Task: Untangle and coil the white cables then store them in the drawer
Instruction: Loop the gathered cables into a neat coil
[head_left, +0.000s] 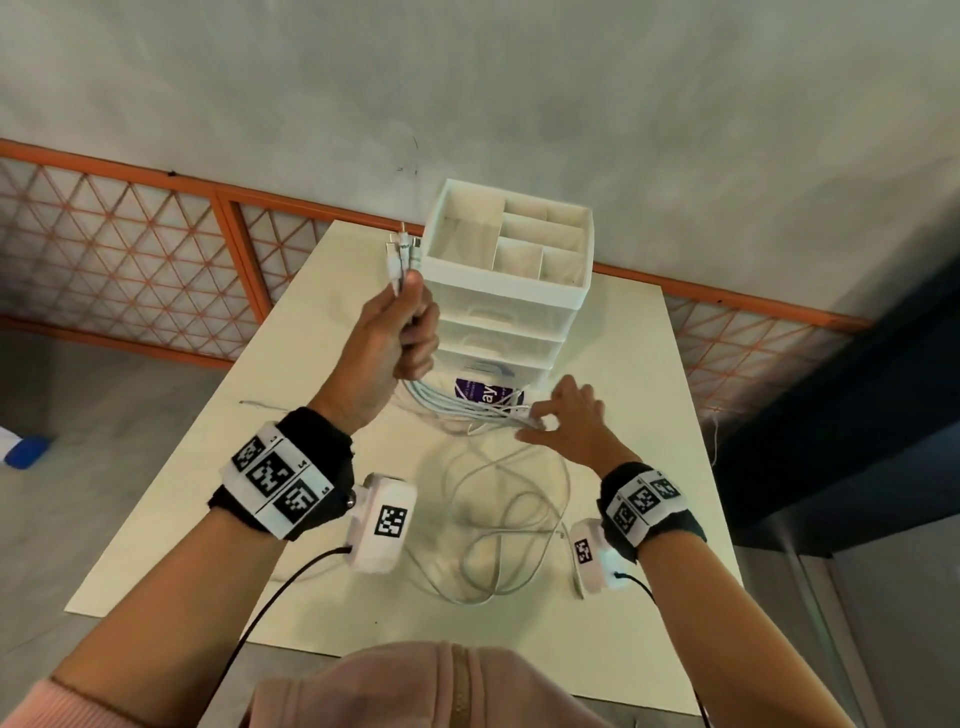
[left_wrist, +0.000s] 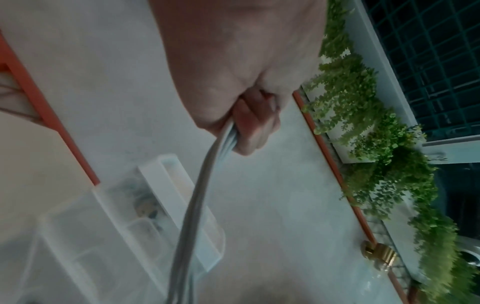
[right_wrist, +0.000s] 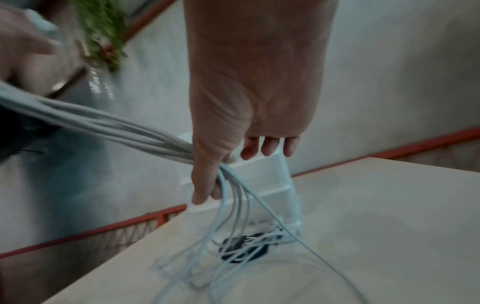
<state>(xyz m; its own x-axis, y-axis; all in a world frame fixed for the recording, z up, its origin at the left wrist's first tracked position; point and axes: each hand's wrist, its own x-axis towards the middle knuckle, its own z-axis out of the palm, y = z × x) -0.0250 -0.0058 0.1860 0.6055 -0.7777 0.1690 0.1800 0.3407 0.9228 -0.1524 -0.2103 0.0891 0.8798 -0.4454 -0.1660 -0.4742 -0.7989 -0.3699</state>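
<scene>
The left hand (head_left: 395, 332) grips the gathered ends of the cables (head_left: 498, 499), the right hand (head_left: 561, 421) pinches the strands lower, but most still lies in loose loops on the desk (head_left: 649, 597), uncoiled, and the drawers (head_left: 506, 332) look closed.

Thin white cables (head_left: 457, 410) run pale grey-blue btwn thumb & forefinger. White translucent plastic drawer unit (head_left: 506, 306) beyond fingertips, purple label w/ white letters (head_left: 480, 391) at its base. Cream tabletop (head_left: 623, 374); orange lattice railing (head_left: 130, 249).
</scene>
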